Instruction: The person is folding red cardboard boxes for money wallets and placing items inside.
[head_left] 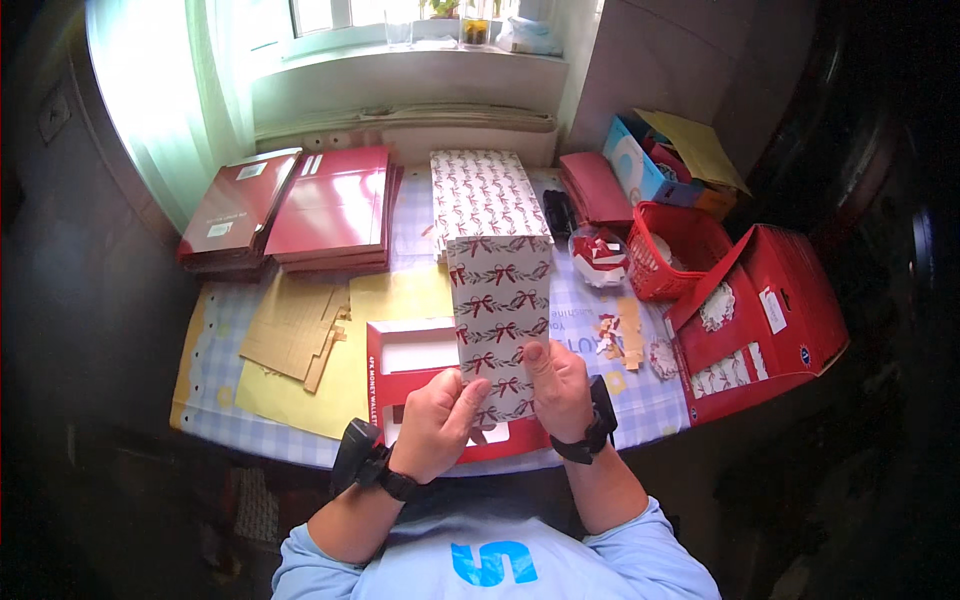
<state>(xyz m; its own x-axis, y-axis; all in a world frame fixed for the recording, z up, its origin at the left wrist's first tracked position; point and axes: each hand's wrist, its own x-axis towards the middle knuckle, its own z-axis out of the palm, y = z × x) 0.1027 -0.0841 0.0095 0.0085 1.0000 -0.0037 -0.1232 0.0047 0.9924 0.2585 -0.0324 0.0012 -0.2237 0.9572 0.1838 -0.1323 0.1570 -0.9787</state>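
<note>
Both hands hold 1 bow-patterned envelope (500, 310) upright.
Left hand (435, 425) and right hand (560, 385) fingers clamped on its lower end, above the red card tray (410, 360).

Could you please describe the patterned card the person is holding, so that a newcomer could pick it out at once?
Start at the checked tablecloth below the window, then come to its near edge, where the left hand and right hand meet. Both grip a tall white card printed with red bows. Unlike the similar flat stack behind, it is raised.
</note>
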